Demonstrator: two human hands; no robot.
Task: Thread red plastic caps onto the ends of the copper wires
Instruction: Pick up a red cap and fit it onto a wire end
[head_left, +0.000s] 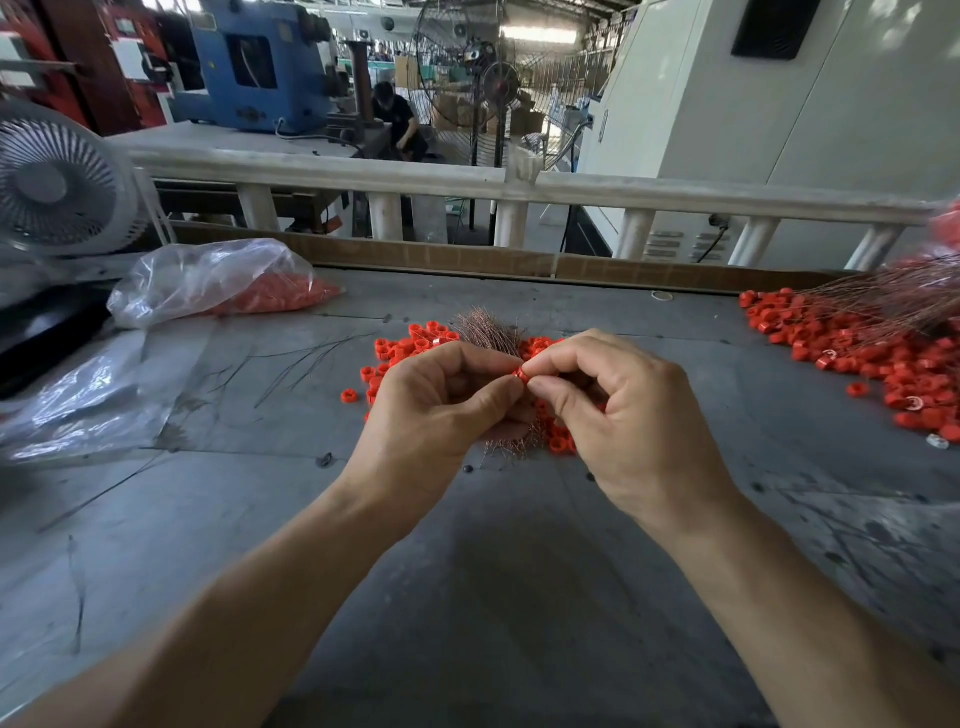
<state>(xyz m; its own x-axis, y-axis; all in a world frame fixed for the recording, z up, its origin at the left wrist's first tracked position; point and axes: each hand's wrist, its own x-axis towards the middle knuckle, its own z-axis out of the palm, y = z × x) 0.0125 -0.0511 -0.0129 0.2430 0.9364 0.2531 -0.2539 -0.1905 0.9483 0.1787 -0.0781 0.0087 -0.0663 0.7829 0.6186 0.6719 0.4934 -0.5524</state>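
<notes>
My right hand (623, 415) pinches a small red plastic cap (521, 374) between thumb and forefinger above the grey table. My left hand (441, 405) grips a bundle of thin copper wires (488, 327), whose ends fan out above and below the fist; its thumb and forefinger meet the cap. Whether a wire end is inside the cap is hidden by the fingers. Loose red caps (410, 348) lie on the table behind and under both hands.
A heap of red caps with copper wires attached (872, 343) lies at the right. A clear plastic bag of red caps (223, 286) sits at the back left, beside a white fan (57, 182). Crumpled plastic (88, 395) and stray dark wires (291, 364) lie left.
</notes>
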